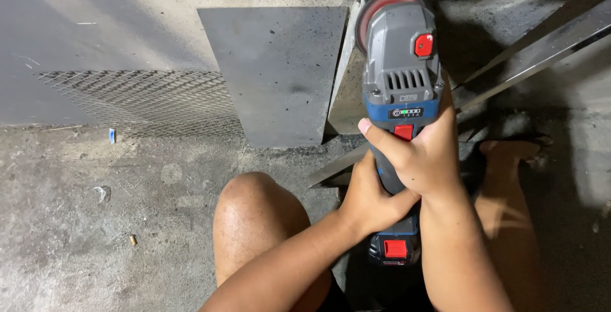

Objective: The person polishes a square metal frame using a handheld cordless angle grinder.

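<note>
Both hands are wrapped around a cordless angle grinder (400, 95), whose long axis runs almost straight away from the person, from the battery end near the body to the disc end at the top of the view. The right hand (428, 153) is closed around the grinder's blue-and-grey body just behind the head, thumb lying across the left side near a red switch. The left hand (369, 197) is closed around the slimmer handle further back, just above the battery pack (394, 245), so the right hand is the nearer one to the disc. The reddish grinding disc (382, 6) sits under its guard at the far end, close over the upper edge of a metal angle bar (534, 48) that slants from the top right corner down towards the person's knee (254, 216).

On the grinder's top there is a red round button near the head, a small dark rectangular label strip with a green light on the blue band, and a red square catch on the battery.

To the left, a flat grey steel plate (277, 73) lies on the concrete floor (76, 223), overlapping a sheet of expanded metal mesh (140, 102). A small blue-and-white scrap (112, 135) lies at the mesh's near edge. A bare foot (509, 153) rests by the bar.
</note>
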